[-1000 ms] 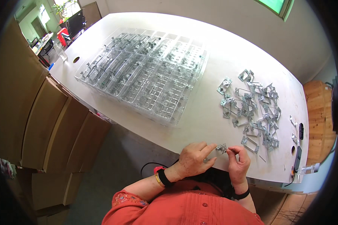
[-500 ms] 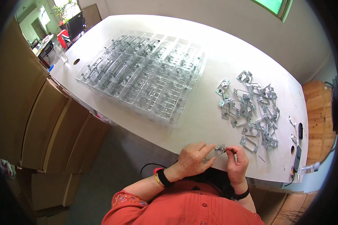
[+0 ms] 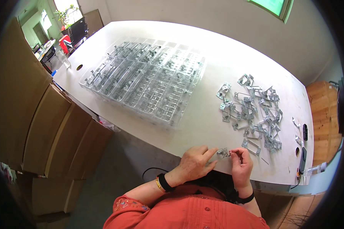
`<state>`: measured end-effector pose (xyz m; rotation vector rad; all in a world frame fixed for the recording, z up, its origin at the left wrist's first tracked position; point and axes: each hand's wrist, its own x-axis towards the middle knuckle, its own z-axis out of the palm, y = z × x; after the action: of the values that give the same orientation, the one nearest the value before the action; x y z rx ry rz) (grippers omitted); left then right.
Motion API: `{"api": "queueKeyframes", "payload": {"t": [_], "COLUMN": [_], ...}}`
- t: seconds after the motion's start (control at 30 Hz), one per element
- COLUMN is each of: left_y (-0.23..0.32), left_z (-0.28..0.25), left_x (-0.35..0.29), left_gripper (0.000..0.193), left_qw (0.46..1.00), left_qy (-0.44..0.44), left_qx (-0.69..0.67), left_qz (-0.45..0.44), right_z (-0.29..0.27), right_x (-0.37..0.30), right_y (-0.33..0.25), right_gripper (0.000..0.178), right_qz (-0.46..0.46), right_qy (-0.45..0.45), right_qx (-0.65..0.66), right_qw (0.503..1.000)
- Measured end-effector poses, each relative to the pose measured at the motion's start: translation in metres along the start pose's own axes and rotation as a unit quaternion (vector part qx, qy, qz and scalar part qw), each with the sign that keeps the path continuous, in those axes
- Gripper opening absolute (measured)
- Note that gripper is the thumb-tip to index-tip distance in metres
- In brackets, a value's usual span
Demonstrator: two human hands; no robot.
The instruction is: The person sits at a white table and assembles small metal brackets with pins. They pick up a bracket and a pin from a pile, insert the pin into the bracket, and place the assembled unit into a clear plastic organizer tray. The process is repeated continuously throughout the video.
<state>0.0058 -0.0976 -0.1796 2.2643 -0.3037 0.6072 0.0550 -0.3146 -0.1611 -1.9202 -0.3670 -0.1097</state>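
At the table's near edge, my left hand (image 3: 197,162) is closed on a small silvery metal bracket (image 3: 222,153), which sticks out past its fingertips. My right hand (image 3: 242,165) is in a pinch just right of the bracket; a tiny dark bit shows at its fingertips, too small to name. Beyond my hands, to the right, lies a loose heap of similar metal brackets (image 3: 252,110), many joined by thin rods. One framed bracket (image 3: 251,147) rests nearest my right hand.
Stacked clear plastic trays (image 3: 172,124) filled with metal parts cover the left of the white table (image 3: 202,131). Dark phone-like objects (image 3: 303,158) and a clear bottle (image 3: 316,169) are at the right edge. Cardboard boxes (image 3: 42,126) stand at left.
The view has shifted slightly, with the table appearing a little lower. Both hands stay together at the bracket; the right fingertips have shifted only slightly against it.
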Motion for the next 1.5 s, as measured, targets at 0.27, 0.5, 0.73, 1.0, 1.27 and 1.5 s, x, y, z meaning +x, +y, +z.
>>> {"api": "queueKeyframes", "payload": {"t": [0.27, 0.5, 0.73, 1.0, 1.27, 1.5], "left_y": [0.010, 0.016, 0.015, -0.009, -0.022, -0.009], "left_z": [-0.001, 0.009, 0.012, 0.021, 0.005, -0.012], "left_x": [0.005, 0.010, 0.028, 0.028, 0.018, 0.016], "left_gripper": [0.051, 0.055, 0.054, 0.053, 0.050, 0.063], "left_qw": [0.996, 0.994, 0.998, 0.985, 0.993, 0.989], "left_qy": [-0.033, -0.052, -0.005, 0.046, 0.065, 0.033], "left_qx": [0.073, 0.085, -0.063, -0.161, -0.060, 0.070], "left_qz": [0.039, 0.047, 0.018, -0.043, -0.074, -0.128], "right_z": [-0.005, -0.014, -0.022, -0.025, -0.018, -0.021], "right_x": [-0.005, -0.008, -0.010, -0.010, -0.006, -0.005], "right_y": [-0.001, -0.023, -0.055, -0.047, -0.039, -0.032], "right_gripper": [0.008, 0.011, 0.010, 0.009, 0.011, 0.011], "right_qz": [0.048, 0.023, -0.071, -0.015, -0.001, 0.002], "right_qy": [-0.016, -0.014, -0.001, 0.007, 0.005, 0.000], "right_qx": [0.064, 0.118, 0.127, 0.111, 0.102, 0.102], "right_qw": [0.997, 0.993, 0.989, 0.994, 0.995, 0.995]}}
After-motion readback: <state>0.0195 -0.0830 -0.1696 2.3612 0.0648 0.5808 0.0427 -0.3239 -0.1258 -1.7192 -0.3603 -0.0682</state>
